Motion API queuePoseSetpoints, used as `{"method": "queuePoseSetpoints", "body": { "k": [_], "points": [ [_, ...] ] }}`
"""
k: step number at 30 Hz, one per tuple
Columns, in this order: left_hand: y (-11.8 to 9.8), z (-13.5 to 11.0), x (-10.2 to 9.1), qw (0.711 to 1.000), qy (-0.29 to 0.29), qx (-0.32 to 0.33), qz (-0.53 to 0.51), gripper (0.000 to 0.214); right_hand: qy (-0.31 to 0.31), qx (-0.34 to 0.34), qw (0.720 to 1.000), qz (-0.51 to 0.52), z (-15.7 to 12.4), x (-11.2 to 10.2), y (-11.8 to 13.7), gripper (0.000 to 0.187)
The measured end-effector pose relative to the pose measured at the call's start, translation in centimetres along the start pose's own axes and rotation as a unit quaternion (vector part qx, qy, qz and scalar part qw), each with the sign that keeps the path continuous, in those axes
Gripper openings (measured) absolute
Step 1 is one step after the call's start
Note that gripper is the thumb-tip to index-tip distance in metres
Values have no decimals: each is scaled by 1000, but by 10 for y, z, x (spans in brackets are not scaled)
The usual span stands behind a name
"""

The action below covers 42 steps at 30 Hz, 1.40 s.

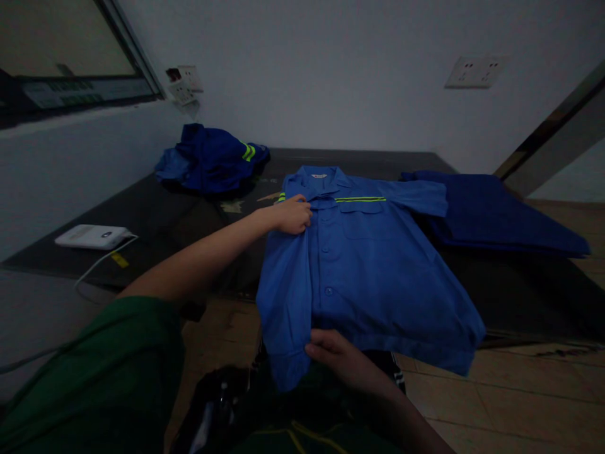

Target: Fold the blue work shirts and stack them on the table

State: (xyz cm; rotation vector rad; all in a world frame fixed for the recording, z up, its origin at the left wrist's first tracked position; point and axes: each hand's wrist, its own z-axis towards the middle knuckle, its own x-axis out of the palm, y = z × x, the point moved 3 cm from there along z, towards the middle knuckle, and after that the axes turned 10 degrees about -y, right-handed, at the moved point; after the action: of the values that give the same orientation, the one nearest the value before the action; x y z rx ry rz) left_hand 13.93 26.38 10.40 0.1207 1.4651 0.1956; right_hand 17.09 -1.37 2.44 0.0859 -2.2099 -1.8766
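Grasps the blue shirt (378, 271) with the left hand (293, 215), fingers curled on the cloth at chest height, beside the button strip. Pinches the loose front edge near the hem with the right hand (336, 354). Finds the shirt face up on the dark table (193, 224), collar toward the wall (331, 82), lower part hanging past the near edge, over the lap.

Meets the closest crowding on the right: overlaps the folded dark blue cloth (496, 211) with the outstretched short sleeve. Leaves the opposite sleeve mostly hidden behind the left hand, with just a bit of yellow-green stripe showing. Keeps well apart, at the far left, a crumpled dark blue bundle (212, 161) with yellow-green bands and a lighter blue piece at one end. Shows, nearer on the left, a white device (92, 236) with a white cable (99, 258) running over the table edge, clear of the shirt, and a small yellow patch (120, 259) close by.

Includes wall sockets (476, 72) at upper right, more at upper left near the window (70, 50), and floor tiles (520, 397) below. Cannot tell what the dark thing (212, 403) beside the lap is.
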Motion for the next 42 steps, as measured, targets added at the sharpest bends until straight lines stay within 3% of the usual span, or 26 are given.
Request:
{"method": "queuePoseSetpoints", "body": {
  "k": [2, 4, 7, 9, 11, 14, 17, 19, 24, 27, 31, 35, 38, 40, 42],
  "points": [
    [-9, -3, 1, 998, -7, 0, -67, 25, -46, -5, 998, -33, 2, -1, -9, 28],
    [-19, -8, 3, 992, -25, 4, -127, 30, -132, -3, 988, -80, 3, -3, -19, 25],
    [-30, -14, 8, 986, -36, 13, -162, 28, -242, 14, 950, -199, 4, -6, -30, 32],
    [-33, -15, 11, 985, -37, 17, -165, 26, -271, 11, 923, -273, 6, -5, -29, 28],
    [-32, -14, 12, 986, -40, 10, -161, 24, -257, -14, 926, -276, 10, 0, -23, 20],
    [-26, -10, 10, 987, -52, -7, -152, 23, -174, -35, 976, -123, 16, 11, -13, 34],
    [-24, -7, 9, 988, -56, -14, -145, 23, -112, 19, 991, 72, 18, 18, -18, 42],
    [-27, -6, 12, 989, -49, -14, -137, 24, -106, 57, 986, 116, 15, 16, -29, 45],
    [-42, -8, 26, 989, -58, -15, -138, 18, -199, 21, 978, -51, 1, -5, -47, 38],
    [-47, -12, 34, 984, -88, -30, -152, 15, -267, 6, 948, -170, -4, -13, -44, 29],
    [-46, -19, 46, 972, -134, -74, -177, 17, -299, -12, 913, -276, 1, -13, -44, 30],
    [-41, -26, 53, 954, -192, -133, -186, 32, -276, -21, 920, -278, 3, -16, -56, 45],
    [-38, -26, 55, 950, -188, -151, -198, 37, -238, 17, 911, -335, -4, -29, -55, 46],
    [-36, -24, 57, 952, -161, -148, -216, 40, -181, 35, 911, -368, -12, -40, -39, 44],
    [-35, -20, 57, 949, -148, -147, -235, 47, -111, 42, 932, -343, -18, -50, -8, 45]
  ]
}}
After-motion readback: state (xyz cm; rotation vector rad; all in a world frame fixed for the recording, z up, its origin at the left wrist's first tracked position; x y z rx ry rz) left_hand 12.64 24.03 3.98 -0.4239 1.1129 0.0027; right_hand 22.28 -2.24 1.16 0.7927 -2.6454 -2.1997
